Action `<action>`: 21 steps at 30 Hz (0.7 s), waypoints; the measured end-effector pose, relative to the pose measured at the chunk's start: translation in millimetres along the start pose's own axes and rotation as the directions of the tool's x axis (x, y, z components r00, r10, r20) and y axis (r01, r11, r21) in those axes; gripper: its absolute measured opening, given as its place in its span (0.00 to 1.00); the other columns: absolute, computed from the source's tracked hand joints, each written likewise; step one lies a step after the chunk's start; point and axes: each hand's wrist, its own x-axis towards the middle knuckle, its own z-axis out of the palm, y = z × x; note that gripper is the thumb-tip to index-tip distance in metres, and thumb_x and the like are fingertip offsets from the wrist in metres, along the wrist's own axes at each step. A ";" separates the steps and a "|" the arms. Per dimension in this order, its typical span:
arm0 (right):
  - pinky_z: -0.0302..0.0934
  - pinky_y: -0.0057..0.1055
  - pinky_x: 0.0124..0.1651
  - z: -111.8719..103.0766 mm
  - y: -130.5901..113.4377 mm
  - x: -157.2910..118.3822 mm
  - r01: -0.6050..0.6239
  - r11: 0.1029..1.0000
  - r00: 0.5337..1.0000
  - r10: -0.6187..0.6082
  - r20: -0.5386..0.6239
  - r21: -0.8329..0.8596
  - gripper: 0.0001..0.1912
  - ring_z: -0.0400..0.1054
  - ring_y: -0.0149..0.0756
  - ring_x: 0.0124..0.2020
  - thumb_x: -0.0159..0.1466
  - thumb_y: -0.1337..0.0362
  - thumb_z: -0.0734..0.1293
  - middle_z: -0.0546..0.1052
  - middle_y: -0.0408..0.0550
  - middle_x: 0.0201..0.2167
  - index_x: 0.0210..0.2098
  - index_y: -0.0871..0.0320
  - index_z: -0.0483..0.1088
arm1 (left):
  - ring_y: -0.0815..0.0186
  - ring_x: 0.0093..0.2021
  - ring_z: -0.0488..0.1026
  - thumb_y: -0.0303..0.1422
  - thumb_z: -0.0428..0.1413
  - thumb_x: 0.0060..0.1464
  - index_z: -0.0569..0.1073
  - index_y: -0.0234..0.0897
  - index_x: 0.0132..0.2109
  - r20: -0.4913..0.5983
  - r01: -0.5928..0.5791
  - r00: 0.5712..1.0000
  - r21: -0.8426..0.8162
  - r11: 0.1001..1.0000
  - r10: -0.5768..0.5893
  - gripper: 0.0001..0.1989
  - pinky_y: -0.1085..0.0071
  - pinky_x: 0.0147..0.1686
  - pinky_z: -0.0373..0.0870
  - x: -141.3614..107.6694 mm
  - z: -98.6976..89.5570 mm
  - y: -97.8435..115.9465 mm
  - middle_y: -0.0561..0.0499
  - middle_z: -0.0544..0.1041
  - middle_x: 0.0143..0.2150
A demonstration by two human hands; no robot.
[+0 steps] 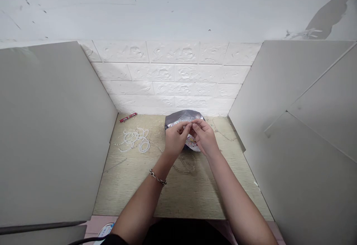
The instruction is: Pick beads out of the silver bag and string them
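My left hand [176,136] and my right hand [205,136] meet fingertip to fingertip above a silver foil bag [178,118]. Both are pinched closed, and whatever lies between the fingertips is too small to name. Small colourful beads [191,142] show in the bag's opening, partly covered by my hands. Below the wrists, a strand of clear beads [184,165] lies looped on the wooden table. To the left of my left hand rests a tangle of white bead strands [136,139].
A red packet or small tool [128,117] lies at the back left of the table [189,200]. Thin strands [223,131] trail at the right. Grey panels [55,133] wall in both sides, and a white brick-patterned wall [173,74] closes the back.
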 end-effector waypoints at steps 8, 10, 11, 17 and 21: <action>0.61 0.31 0.36 -8.0 3.8 2.9 0.108 0.971 0.994 -0.110 -0.001 -0.213 0.05 0.65 0.29 0.28 0.47 0.64 0.67 0.71 0.40 0.23 0.25 0.56 0.69 | 0.74 0.20 0.61 0.39 0.52 0.43 0.72 0.33 0.26 0.156 0.197 0.975 -0.257 0.946 -0.161 0.12 0.77 0.21 0.58 7.0 -4.5 0.8 0.54 0.68 0.19; 0.60 0.31 0.35 -8.7 0.8 2.1 0.174 0.910 0.983 -0.182 0.014 -0.375 0.04 0.64 0.30 0.27 0.48 0.63 0.66 0.71 0.41 0.23 0.25 0.56 0.69 | 0.78 0.15 0.53 0.40 0.52 0.43 0.70 0.32 0.24 0.259 0.305 0.938 -0.299 0.904 -0.231 0.14 0.78 0.15 0.50 9.7 -7.5 -0.6 0.57 0.59 0.13; 0.59 0.31 0.35 -9.0 -1.2 1.5 0.216 0.859 0.973 -0.227 0.033 -0.464 0.04 0.64 0.30 0.28 0.48 0.63 0.66 0.71 0.41 0.23 0.24 0.55 0.70 | 0.78 0.14 0.50 0.41 0.52 0.43 0.69 0.32 0.23 0.296 0.342 0.921 -0.309 0.887 -0.252 0.14 0.78 0.14 0.46 10.7 -8.9 -1.4 0.58 0.55 0.12; 0.54 0.35 0.39 -12.9 -11.6 -0.7 0.425 0.484 0.888 -0.389 0.247 -0.765 0.05 0.62 0.35 0.31 0.52 0.63 0.62 0.71 0.43 0.24 0.25 0.52 0.70 | 0.80 0.13 0.46 0.41 0.54 0.41 0.68 0.32 0.23 0.347 0.419 0.885 -0.306 0.855 -0.309 0.14 0.78 0.13 0.41 13.0 -9.7 -6.6 0.60 0.51 0.12; 0.51 0.36 0.42 -8.4 -16.7 -1.4 0.473 0.256 0.846 -0.398 0.354 -0.843 0.06 0.60 0.36 0.31 0.55 0.64 0.59 0.69 0.43 0.25 0.26 0.52 0.67 | 0.79 0.14 0.48 0.39 0.53 0.41 0.67 0.34 0.24 0.406 0.510 0.841 -0.379 0.772 -0.357 0.12 0.79 0.13 0.41 12.6 -9.1 -8.1 0.59 0.53 0.13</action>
